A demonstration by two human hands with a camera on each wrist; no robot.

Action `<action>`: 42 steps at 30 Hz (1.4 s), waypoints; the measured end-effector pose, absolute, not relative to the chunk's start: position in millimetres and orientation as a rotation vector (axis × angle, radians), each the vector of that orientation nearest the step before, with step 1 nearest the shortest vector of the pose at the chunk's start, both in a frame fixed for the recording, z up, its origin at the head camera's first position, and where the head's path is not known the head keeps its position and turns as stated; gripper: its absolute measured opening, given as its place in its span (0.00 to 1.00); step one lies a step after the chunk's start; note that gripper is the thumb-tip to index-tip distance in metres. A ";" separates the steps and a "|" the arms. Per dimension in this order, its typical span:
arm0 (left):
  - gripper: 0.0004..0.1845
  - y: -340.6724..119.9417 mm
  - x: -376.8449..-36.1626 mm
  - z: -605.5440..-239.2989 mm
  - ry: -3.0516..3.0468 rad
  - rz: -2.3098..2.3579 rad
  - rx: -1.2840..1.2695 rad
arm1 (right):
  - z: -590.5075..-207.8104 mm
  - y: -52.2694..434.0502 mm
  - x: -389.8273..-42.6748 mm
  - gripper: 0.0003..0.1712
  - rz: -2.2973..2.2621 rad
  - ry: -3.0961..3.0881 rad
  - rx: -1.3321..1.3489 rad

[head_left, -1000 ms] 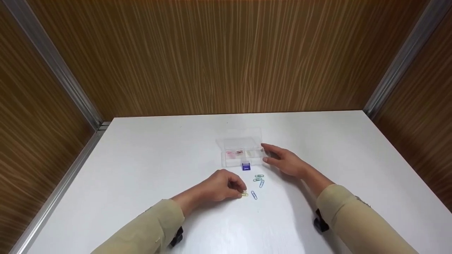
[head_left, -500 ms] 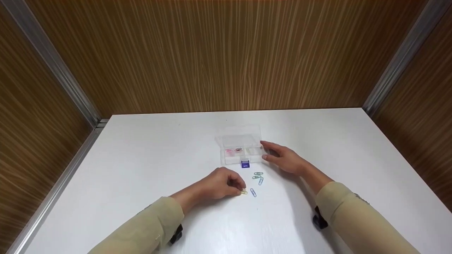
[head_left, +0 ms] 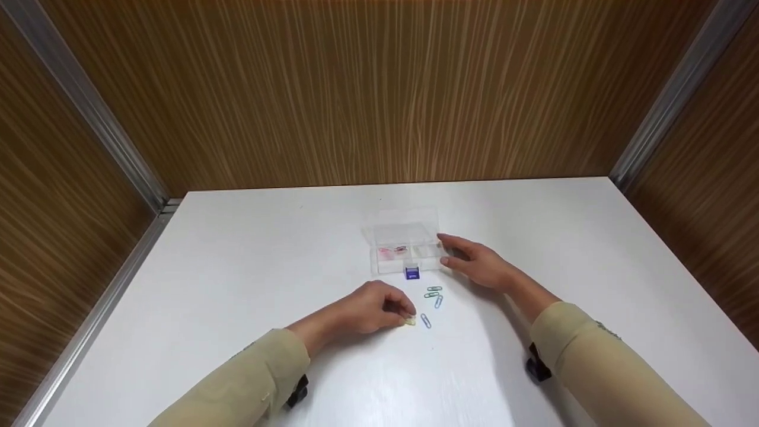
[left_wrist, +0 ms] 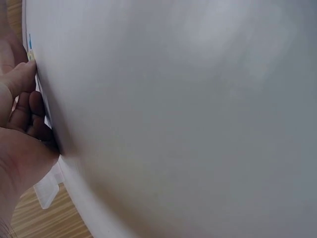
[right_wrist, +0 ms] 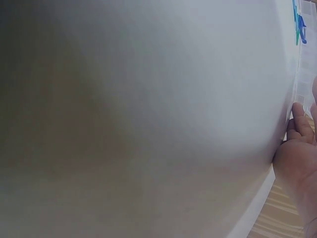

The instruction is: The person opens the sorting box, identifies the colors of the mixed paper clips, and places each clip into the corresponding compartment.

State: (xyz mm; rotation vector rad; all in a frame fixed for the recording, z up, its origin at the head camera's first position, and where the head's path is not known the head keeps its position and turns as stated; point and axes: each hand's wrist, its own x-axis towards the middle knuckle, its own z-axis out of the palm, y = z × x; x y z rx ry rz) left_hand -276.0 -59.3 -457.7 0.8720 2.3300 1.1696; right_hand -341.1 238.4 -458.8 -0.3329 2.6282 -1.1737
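Currently, the box (head_left: 391, 268) stands on the table (head_left: 267, 237) with its lid (head_left: 406, 231) raised at the far side and its latch (head_left: 412, 273) at the near side; the left hand (head_left: 370, 309), nearer the person than the box, has thumb and forefinger closed to a pinch on the yellow clip (head_left: 410, 321); whether this clip is clear of the table cannot be told.

The right hand (head_left: 483, 267) is at the right end of the box, thumb and fingers spread apart, tips at the end wall; it grasps nothing visible; contact pressure cannot be told.

Two green clips (head_left: 434, 291) lie before the box; one blue clip (head_left: 439, 302) lies just beside them, another farther from the box, near the yellow clip; pink clips (head_left: 391, 250) occupy the box's left compartment.
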 end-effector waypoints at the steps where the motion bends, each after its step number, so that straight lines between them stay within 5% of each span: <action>1: 0.09 -59.8 -276.0 -457.2 2.331 1.164 0.876 | -458.1 238.0 -341.3 0.40 -1.172 2.629 -0.336; 42: 0.06 -59.7 -278.6 -457.5 2.341 1.075 0.926 | -459.3 238.9 -341.9 0.38 -1.231 2.606 -0.353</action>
